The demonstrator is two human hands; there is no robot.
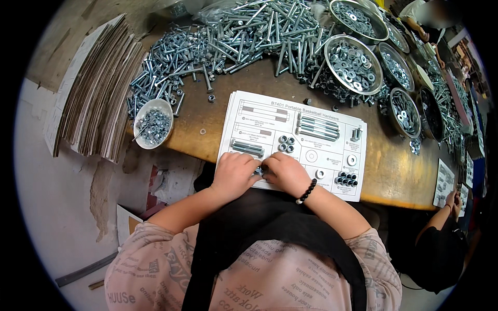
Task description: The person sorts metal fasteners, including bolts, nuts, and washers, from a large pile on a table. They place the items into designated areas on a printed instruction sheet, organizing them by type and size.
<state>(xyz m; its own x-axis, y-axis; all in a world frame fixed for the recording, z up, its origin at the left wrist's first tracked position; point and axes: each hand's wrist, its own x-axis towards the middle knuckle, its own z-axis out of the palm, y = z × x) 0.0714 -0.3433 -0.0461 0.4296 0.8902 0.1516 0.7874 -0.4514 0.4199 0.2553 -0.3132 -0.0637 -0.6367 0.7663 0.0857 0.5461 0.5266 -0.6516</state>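
Card (249, 99): white, printed, flat on the worktop (399, 187). Left hand (236, 173) and right hand (286, 172): close together over the card's lower left part, fingers bent inward at small metal parts (258, 170), partly hidden; whether pinching, could not tell. Also on card: long bolts (317, 127), top; short bolts (247, 148), just above the left hand; four round pieces (286, 144), beside these; black-and-silver pieces (346, 179), lower right. Beyond: bolt heap (264, 31). Left: white bowl (149, 146). Right: washer bowl (359, 93), steel.

A workshop: bolts (259, 31) heaped on the worn desk (228, 83), bowls (361, 93) of washers (355, 67) on its right, stacked cardboard (98, 93) at its left
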